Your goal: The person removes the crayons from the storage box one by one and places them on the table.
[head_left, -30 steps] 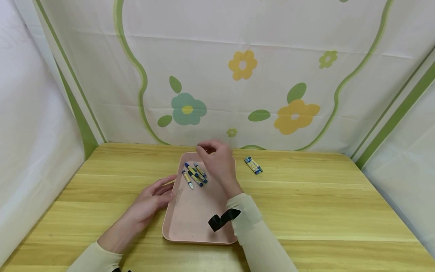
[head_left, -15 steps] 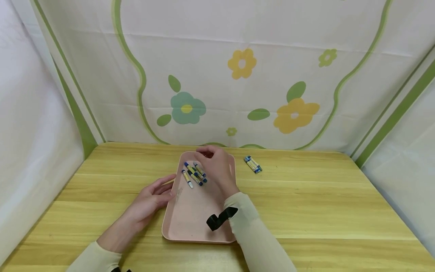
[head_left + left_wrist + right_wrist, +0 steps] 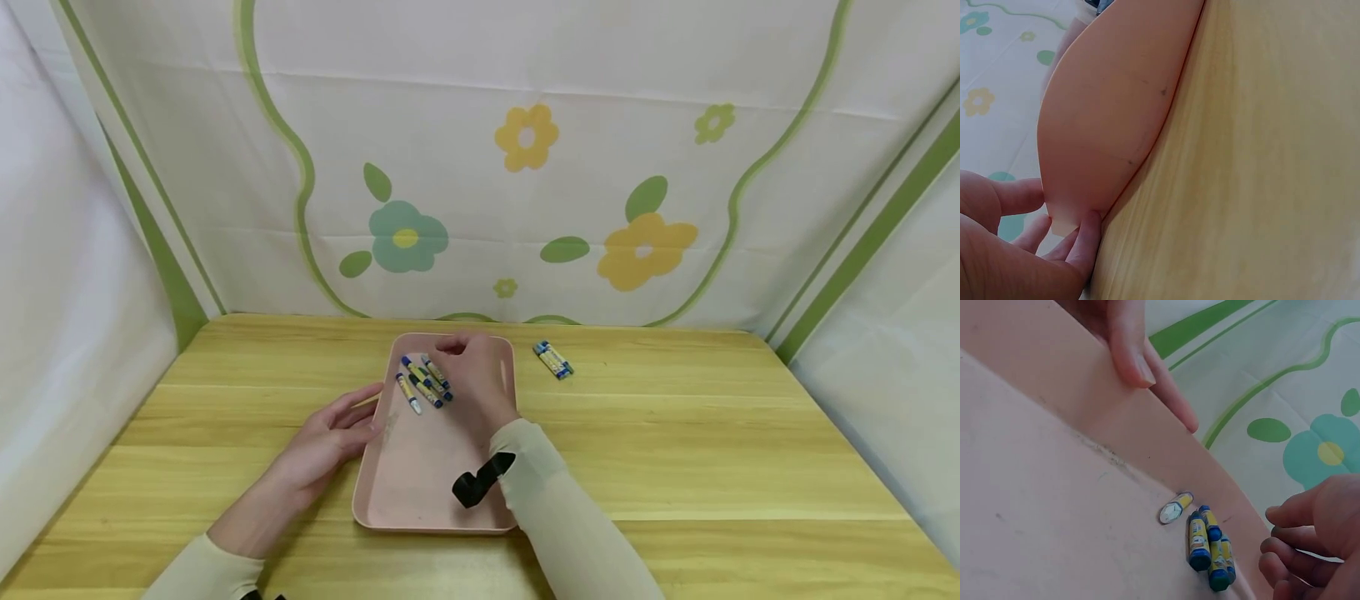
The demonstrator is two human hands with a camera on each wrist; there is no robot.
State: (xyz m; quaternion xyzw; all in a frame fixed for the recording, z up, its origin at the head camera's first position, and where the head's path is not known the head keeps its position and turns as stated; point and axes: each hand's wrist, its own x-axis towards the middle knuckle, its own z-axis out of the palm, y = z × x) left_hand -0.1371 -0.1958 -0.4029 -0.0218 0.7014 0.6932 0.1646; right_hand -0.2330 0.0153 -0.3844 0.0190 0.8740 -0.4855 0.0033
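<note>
A small heap of blue-and-yellow wrapped crayons point(image 3: 424, 380) lies in the far left part of a shallow pink rectangular plastic tray point(image 3: 420, 483); the right wrist view shows them point(image 3: 1205, 541) bunched close to the tray's wall point(image 3: 1085, 394), one white-tipped crayon point(image 3: 1175, 507) lying a little apart from the rest. The right hand point(image 3: 474, 375) hangs over the far end of the tray, just beside the crayons on their right. Its fingers point(image 3: 1291, 540) are loosely curled and nothing shows between them, so it holds nothing. A black strap point(image 3: 480, 480) sits on the cream sleeve point(image 3: 570, 533) at that wrist.

The left hand point(image 3: 330, 437) rests on the light wooden surface point(image 3: 712, 467) against the tray's left rim. Its fingers point(image 3: 1085, 240) are fairly straight and touch the outside of the tray's edge point(image 3: 1116, 125), with the thumb point(image 3: 1016, 195) resting near the rim; it does not wrap around anything.

A second bundle of 2 or 3 blue-and-yellow crayons point(image 3: 553, 359) lies on the surface to the right of the tray's far corner, apart from both hands. Behind and around the surface hangs a white cloth backdrop with green lines and yellow and teal flowers point(image 3: 525, 167).
</note>
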